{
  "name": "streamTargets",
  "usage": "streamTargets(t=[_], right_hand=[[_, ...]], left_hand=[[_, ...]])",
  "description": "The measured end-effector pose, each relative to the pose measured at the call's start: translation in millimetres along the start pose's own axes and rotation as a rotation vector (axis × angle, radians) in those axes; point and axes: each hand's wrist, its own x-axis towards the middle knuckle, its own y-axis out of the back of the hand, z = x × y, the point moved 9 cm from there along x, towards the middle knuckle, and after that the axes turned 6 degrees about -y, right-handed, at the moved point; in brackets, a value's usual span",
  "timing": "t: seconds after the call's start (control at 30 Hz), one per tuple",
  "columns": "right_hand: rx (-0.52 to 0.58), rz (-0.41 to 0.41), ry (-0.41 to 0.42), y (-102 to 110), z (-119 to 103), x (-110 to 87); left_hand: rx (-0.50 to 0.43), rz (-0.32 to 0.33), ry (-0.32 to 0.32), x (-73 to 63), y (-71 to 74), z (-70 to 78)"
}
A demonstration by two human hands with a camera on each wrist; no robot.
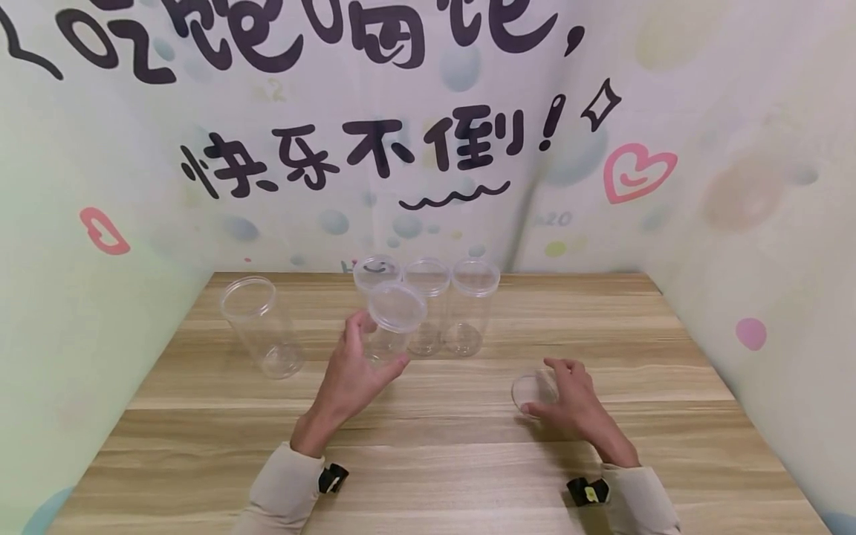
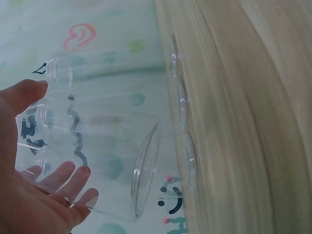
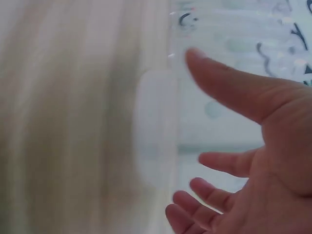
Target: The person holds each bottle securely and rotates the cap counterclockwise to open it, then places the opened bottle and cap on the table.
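My left hand (image 1: 357, 368) grips a clear plastic jar (image 1: 394, 316) by its upper part, thumb on one side and fingers on the other. Its whitish round top faces the head camera. In the left wrist view, the tilted jar's base (image 2: 146, 170) is raised above the table. To the right, a clear round lid (image 1: 524, 394) lies on the wood, and my right hand (image 1: 571, 397) hovers at its edge. The right wrist view shows the right thumb and fingers spread, with a gap between them and the blurred pale lid (image 3: 155, 129).
Behind the held jar, clear jars stand in a row, among them a middle jar (image 1: 428, 305) and a right-hand jar (image 1: 475, 308). Another clear jar (image 1: 257, 327) stands alone at left. The wooden table (image 1: 455, 461) meets a printed backdrop (image 1: 321, 230) at the back.
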Motion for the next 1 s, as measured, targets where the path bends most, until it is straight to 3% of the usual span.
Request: streamTargets(t=[0.17,0.33,0.53,0.77,1.0], right_hand=[[0.078,0.091,0.129,16.1,-32.2,-4.8],[0.212,0.167,0.249,30.0,-69.4,-12.9],[0.349,0.186,0.369,38.2,-108.2,-21.6],[0.396,0.179,0.440,36.1,-134.8,-27.5],[0.415,0.150,0.445,29.8,-146.8,-28.4]], left_hand=[[0.076,-0.031,-0.053,0.3,-6.8,8.7],[0.180,-0.036,-0.177,0.9,-12.4,22.3],[0.224,-0.041,-0.257,0.5,-18.1,31.1],[0.261,-0.062,-0.301,1.1,-24.1,37.6],[0.294,-0.069,-0.326,0.4,-27.4,43.1]])
